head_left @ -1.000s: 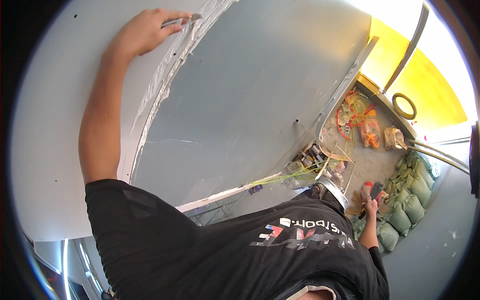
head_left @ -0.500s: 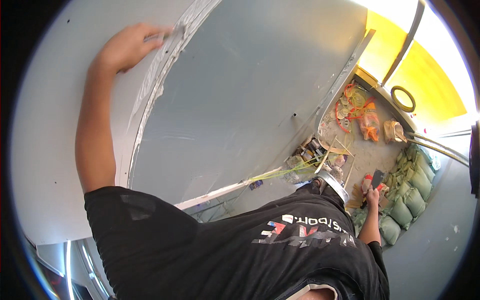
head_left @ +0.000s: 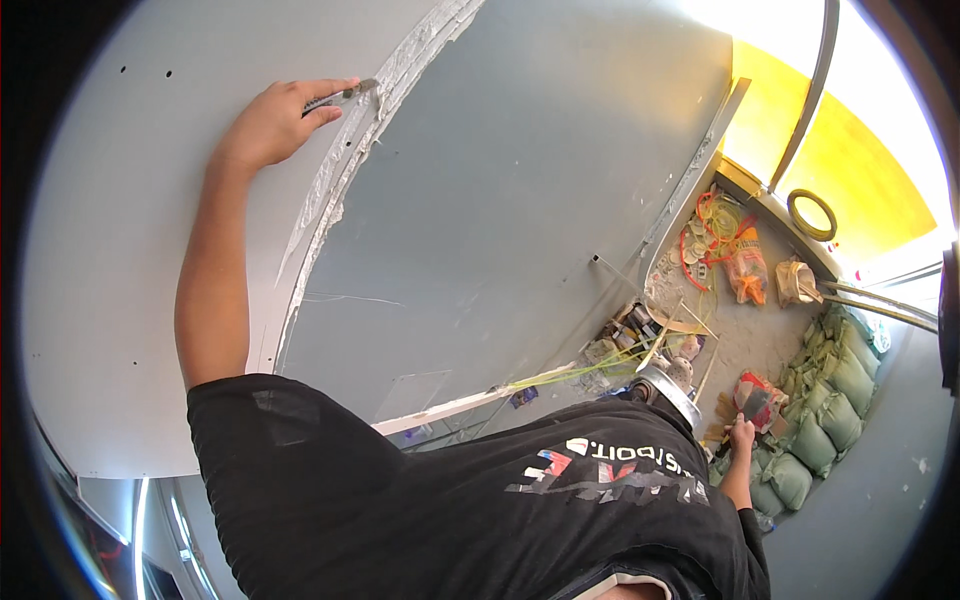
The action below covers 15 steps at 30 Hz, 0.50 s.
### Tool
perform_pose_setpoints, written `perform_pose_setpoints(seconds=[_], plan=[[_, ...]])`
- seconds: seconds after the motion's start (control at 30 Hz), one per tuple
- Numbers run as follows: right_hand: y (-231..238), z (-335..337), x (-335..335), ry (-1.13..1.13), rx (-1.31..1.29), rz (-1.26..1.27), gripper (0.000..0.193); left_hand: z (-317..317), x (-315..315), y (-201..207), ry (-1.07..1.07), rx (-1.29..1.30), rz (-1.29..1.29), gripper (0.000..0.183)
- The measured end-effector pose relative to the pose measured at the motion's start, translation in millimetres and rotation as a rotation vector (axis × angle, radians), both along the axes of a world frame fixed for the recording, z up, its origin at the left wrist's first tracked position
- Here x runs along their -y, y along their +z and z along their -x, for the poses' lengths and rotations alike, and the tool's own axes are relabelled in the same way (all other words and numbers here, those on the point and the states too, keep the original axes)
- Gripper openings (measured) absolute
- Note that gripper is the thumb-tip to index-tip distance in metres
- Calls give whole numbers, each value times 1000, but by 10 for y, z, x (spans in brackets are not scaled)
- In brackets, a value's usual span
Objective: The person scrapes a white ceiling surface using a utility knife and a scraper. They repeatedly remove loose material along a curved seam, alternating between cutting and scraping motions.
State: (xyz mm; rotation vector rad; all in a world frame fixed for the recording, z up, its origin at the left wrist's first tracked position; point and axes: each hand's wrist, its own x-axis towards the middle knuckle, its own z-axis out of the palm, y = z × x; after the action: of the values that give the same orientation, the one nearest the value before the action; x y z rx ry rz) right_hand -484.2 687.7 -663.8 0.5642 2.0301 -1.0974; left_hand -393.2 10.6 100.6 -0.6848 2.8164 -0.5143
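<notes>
My left hand point(head_left: 265, 125) is raised at the upper left, closed around a small putty knife point(head_left: 330, 100). Its smeared tip rests on a band of white putty point(head_left: 400, 75) along the curved edge where a pale panel point(head_left: 120, 220) meets a grey panel point(head_left: 520, 170). My index finger stretches along the tool, and the palm hides part of the handle. Down at the right, my right hand point(head_left: 740, 435) grips a broader putty knife point(head_left: 757, 405) with a dark grey blade, held over a red and white bag point(head_left: 770, 390). That hand's handle is mostly covered by the fingers.
Green sacks point(head_left: 830, 410) are piled at the right. An orange bag point(head_left: 745, 265), a pale open bag point(head_left: 795, 283) and tangled cords point(head_left: 715, 225) lie on the far floor. A tape roll point(head_left: 812, 215) leans by a yellow panel. Scraps point(head_left: 630, 330) lie near my feet.
My left hand has shifted slightly right and down in the picture, its putty knife still on the putty band. My right hand has moved slightly lower, its blade now tilted differently.
</notes>
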Motion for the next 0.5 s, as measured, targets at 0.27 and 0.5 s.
perform_pose_setpoints(seconds=[0.27, 0.5], plan=[[223, 291, 364, 60, -72, 70, 35, -24, 25, -146, 140, -15, 86, 39], [219, 350, 314, 161, -144, 42, 37, -133, -142, -363, 229, -147, 93, 41]])
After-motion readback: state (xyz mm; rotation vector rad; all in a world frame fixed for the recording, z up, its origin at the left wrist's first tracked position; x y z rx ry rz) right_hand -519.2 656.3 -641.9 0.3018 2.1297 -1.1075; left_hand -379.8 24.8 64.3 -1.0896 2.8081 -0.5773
